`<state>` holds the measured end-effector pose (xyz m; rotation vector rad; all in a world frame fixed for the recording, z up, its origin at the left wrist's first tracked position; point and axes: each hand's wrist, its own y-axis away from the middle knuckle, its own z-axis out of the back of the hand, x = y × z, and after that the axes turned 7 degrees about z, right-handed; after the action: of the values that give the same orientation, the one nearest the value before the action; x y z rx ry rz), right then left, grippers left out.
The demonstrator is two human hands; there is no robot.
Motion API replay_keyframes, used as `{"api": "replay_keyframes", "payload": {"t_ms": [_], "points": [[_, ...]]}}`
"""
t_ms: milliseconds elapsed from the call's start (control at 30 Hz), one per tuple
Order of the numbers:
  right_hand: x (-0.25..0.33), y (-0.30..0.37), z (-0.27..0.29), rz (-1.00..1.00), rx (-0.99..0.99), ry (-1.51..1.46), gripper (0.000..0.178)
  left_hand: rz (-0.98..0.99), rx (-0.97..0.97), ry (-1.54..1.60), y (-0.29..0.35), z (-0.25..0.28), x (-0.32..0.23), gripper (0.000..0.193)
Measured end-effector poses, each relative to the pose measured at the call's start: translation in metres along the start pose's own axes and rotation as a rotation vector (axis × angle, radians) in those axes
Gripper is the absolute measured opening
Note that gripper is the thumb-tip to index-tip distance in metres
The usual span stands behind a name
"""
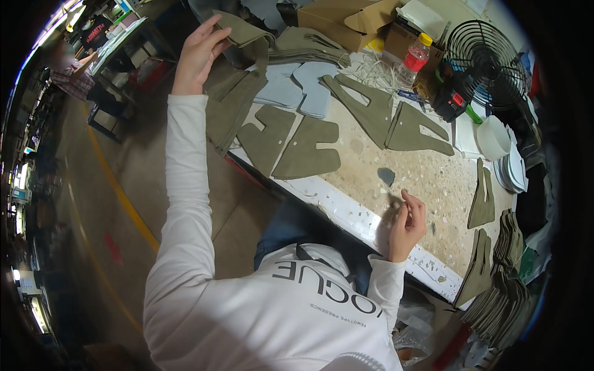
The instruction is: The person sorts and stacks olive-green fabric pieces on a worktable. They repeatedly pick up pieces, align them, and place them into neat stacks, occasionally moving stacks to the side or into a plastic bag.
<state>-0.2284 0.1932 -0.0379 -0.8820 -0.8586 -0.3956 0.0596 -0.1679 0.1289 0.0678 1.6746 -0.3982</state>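
My left hand (200, 54) is raised at the far left end of the table. It is closed on the edge of an olive-green cut shoe-upper piece (247, 34), which bends over a hanging stack of olive pieces (230, 105). Near the table's front edge, my right hand (408, 227) hovers with its fingers loosely bent and a little apart; nothing shows in it. Just beyond lies a small dark grey scrap (386, 177). Notched olive pieces (309, 148) lie flat between my hands, with more slotted olive pieces (417, 131) farther back.
Light-blue pieces (314, 86) lie at the back left beside an olive stack (309, 47). Behind are a cardboard box (346, 21), tangled string, a red-labelled bottle (413, 60) and a black fan (486, 59). A white tape roll (493, 137) and stacked olive strips (504, 290) stand right.
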Motion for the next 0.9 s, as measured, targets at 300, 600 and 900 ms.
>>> {"api": "replay_keyframes", "payload": {"t_ms": [300, 600, 900], "points": [[-0.002, 0.000, 0.005, 0.003, 0.030, -0.008, 0.027, 0.308, -0.331, -0.137, 0.105, 0.064, 0.068, 0.062], [0.006, 0.000, 0.007, -0.106, 0.092, -0.020, 0.026, 0.360, -0.251, -0.171, 0.135, 0.086, 0.097, 0.065], [0.036, -0.069, 0.048, 0.147, 0.258, 0.127, 0.020, -0.207, -0.471, -1.408, 0.131, 0.011, 0.054, 0.053]]}}
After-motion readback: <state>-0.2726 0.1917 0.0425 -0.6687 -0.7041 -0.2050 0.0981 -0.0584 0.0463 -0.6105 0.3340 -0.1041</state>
